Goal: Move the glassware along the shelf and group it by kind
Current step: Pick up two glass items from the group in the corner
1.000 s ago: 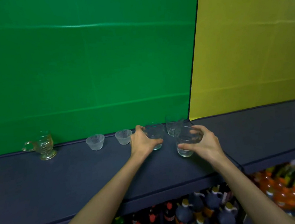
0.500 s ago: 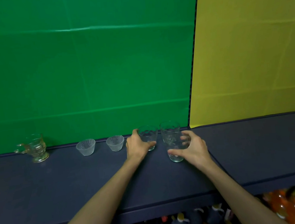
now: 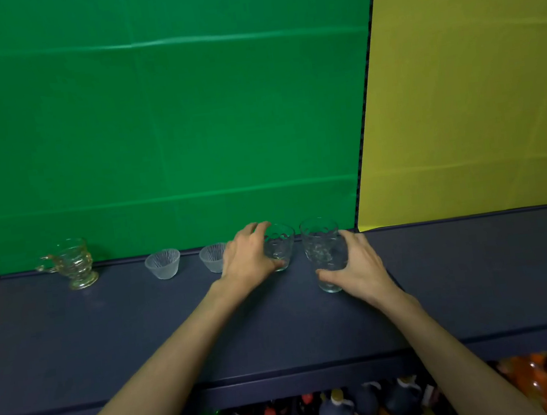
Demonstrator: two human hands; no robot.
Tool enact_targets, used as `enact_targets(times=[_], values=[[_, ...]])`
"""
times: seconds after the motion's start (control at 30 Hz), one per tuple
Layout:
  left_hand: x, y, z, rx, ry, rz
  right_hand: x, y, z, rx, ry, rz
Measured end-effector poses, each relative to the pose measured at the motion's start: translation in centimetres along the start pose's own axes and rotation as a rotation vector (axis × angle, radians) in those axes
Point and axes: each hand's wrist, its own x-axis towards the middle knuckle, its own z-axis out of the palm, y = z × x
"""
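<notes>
2 hands [image 3: 248,256] [image 3: 362,265] fingers gripping tumblers [image 3: 280,245] | dk blue shelf [image 3: 108,328] | green/yellow backdrop [image 3: 153,118]

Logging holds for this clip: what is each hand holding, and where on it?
Left hand grips a tumbler round its side wall; right hand grips the front tumbler round its lower side.

A glass mug [image 3: 72,263] with a handle and a foot stands far left on the dark blue shelf [image 3: 108,328]. Two small ribbed glass bowls [image 3: 163,264] [image 3: 212,257] sit side by side near the middle. Three clear tumblers stand upright: one [image 3: 280,245] beside the bowls, one [image 3: 320,243] at the back, one [image 3: 331,274] just in front of it.
</notes>
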Motion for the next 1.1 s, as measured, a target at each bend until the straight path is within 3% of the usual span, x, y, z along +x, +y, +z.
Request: enact_targets(times=[0.2, 0.5, 1.1], values=[[-2.2, -2.1, -3.1, 0.199, 0.009, 0.042, -0.3, -3.6, -0.3, -0.199, 0.091, -0.286], [-8.5, -8.4, -10.3, 0.316, 0.035, -0.037, -1.6, -14.2, 5.2, -0.131, -0.029, -0.55], [-28.2, -36.3, -26.1, 0.363, 0.104, -0.333, -12.7, -41.3, 25.1, -0.093, -0.224, -0.753]])
